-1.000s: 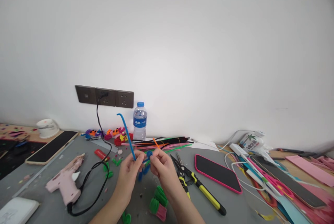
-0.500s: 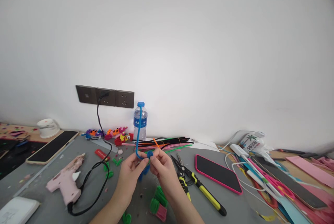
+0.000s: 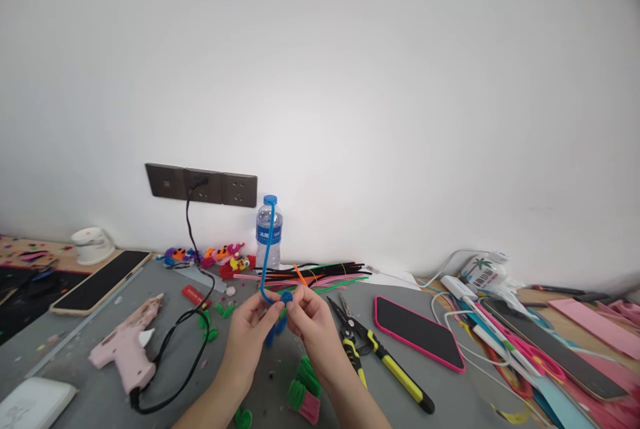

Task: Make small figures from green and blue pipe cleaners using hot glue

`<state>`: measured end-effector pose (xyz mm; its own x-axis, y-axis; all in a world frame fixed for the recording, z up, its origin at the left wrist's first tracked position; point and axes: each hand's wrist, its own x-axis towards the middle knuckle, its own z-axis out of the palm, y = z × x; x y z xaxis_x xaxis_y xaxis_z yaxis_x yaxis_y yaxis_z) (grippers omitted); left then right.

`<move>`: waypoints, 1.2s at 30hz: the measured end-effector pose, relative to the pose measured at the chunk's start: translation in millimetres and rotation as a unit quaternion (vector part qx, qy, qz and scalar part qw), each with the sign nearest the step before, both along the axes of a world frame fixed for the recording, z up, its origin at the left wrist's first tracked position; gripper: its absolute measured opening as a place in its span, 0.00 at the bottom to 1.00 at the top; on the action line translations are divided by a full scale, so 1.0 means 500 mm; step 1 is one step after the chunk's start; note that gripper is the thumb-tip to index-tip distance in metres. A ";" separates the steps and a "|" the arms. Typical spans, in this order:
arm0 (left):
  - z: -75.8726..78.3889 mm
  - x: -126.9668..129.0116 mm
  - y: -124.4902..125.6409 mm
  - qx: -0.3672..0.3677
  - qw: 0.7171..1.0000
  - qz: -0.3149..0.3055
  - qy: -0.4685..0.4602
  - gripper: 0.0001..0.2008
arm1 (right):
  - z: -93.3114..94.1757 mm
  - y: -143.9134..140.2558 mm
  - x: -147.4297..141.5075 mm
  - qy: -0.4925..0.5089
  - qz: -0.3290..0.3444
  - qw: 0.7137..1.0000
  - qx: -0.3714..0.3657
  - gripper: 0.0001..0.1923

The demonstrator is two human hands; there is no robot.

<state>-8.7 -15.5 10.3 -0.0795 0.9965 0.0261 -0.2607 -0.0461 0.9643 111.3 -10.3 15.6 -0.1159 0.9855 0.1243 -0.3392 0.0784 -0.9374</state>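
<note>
A blue pipe cleaner [image 3: 267, 255] is pinched in my left hand [image 3: 256, 319], its long free end rising in front of the water bottle [image 3: 275, 252]. Between both hands the pipe cleaner is wound into a small tight coil [image 3: 287, 297]. The thumb and fingertips of my right hand [image 3: 307, 312] are closed on the coil's right side. Further blue fuzzy pieces hang below the fingers, partly hidden. Under my right wrist lie green and pink pipe cleaner bundles [image 3: 304, 392].
Left of my hands lies a pink glue gun [image 3: 125, 345] with its black cord [image 3: 173, 335] curling across the mat. Yellow-handled pliers [image 3: 385, 362] and a pink-cased phone [image 3: 419, 333] are on the right. Behind my hands lies a pile of pipe cleaners [image 3: 320, 274].
The coil has turned slightly between my fingertips, and the pipe cleaner's upright end leans a little further right. Both hands stay in nearly the same place.
</note>
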 end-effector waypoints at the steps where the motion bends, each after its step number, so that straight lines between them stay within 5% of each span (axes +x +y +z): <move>1: -0.001 0.000 0.000 -0.003 1.000 0.002 -0.004 0.12 | 0.000 0.000 0.000 -0.005 -0.002 1.000 0.001 0.20; 23: 0.018 0.000 0.000 -0.041 0.998 0.012 -0.043 0.18 | 0.019 -0.012 -0.002 -0.112 -0.055 0.991 0.056 0.13; 36: 0.015 -0.006 0.005 -0.050 0.998 0.029 -0.039 0.19 | 0.018 -0.003 0.000 -0.082 -0.057 0.994 0.039 0.13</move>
<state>-11.8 -12.9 17.7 -0.1353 0.9875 -0.0809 -0.3357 0.0312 0.9415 111.5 -11.8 24.5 -0.0296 0.9816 0.1888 -0.1667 0.1814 -0.9692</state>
